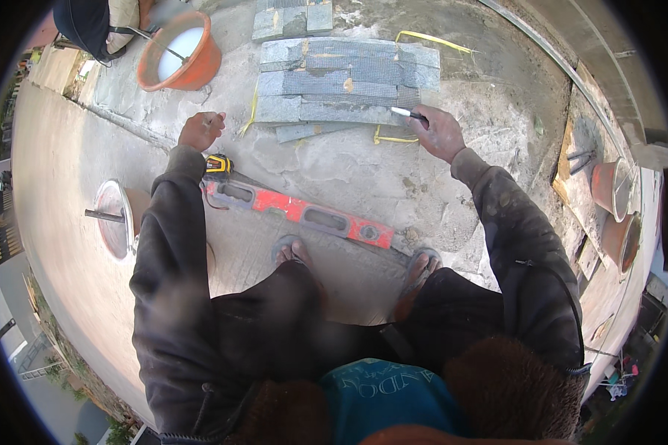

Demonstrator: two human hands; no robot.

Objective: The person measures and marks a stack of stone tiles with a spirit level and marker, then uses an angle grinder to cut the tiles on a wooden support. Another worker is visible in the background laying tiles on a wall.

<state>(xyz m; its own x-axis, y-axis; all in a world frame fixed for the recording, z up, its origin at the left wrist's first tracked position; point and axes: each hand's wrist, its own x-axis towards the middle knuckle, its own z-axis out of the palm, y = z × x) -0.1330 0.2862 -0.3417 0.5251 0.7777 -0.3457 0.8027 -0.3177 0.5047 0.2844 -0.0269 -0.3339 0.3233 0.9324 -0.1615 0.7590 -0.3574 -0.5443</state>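
My right hand (439, 135) grips a black-and-white marker pen (402, 112) by the near right edge of a stack of grey stone tiles (334, 110). Dark mesh backing (349, 80) shows on several of the tiles, and loose yellow straps (432, 41) lie around them. To the left, my left hand (202, 131) is held with its fingers curled in, apart from the tiles; whatever it may hold is hidden. Just below it, a yellow-and-black tape measure (217, 165) rests at the left end of a red spirit level (304, 211), which lies slantwise before my feet.
An orange bucket (209, 63) with whitish liquid and a tool handle stands far left, beside a partly visible person (89, 26). Another bucket (135, 204) is by my left arm. More tiles (293, 21) lie at the back. Two buckets (607, 189) stand right, near boards (571, 167).
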